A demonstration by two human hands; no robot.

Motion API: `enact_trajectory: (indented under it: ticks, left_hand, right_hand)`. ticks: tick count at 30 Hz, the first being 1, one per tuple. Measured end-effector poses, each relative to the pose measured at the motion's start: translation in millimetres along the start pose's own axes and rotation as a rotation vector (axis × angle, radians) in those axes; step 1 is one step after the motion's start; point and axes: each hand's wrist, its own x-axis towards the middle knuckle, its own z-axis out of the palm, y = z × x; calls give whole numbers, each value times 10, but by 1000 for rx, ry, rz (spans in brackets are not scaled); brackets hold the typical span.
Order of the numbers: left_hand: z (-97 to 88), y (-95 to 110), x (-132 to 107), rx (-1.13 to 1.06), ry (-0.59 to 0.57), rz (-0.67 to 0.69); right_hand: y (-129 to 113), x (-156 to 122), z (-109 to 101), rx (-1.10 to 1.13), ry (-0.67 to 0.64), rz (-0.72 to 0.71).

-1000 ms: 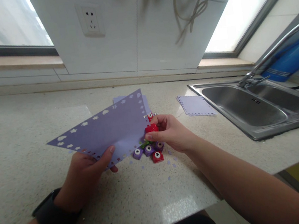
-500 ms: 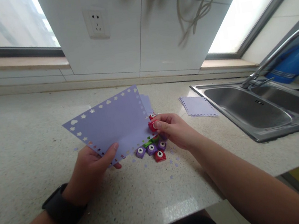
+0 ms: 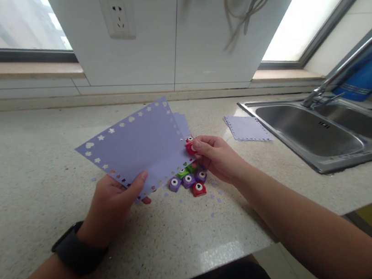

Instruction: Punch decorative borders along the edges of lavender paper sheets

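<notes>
My left hand [image 3: 114, 204] pinches the near edge of a lilac paper sheet [image 3: 138, 146] and holds it tilted above the counter; small stars and hearts are punched along its borders. My right hand [image 3: 214, 156] is closed on a small red craft punch [image 3: 190, 148] pressed against the sheet's right edge. Below them on the counter lie several small punches, purple [image 3: 188, 180], green [image 3: 183, 173] and red [image 3: 199, 189], with tiny lilac paper bits scattered around. A black watch sits on my left wrist [image 3: 75, 254].
A second punched lilac sheet [image 3: 246, 127] lies beside the steel sink [image 3: 312, 131] at the right, with a faucet [image 3: 336, 73] over it. More lilac paper [image 3: 182, 124] lies under the held sheet. A wall socket [image 3: 116, 17] and hanging cord [image 3: 250, 3] are behind.
The held sheet has swung slightly and lifted; my right hand with the red punch has moved up along the sheet's right edge. The view has shifted a little.
</notes>
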Motion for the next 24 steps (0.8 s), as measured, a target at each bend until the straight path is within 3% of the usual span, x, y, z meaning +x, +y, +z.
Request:
enact_trajectory:
  ticks: [24]
  left_hand:
    - [11,-3,12,-39,25,-31]
  right_hand:
    - [0,25,1,57,90,-100]
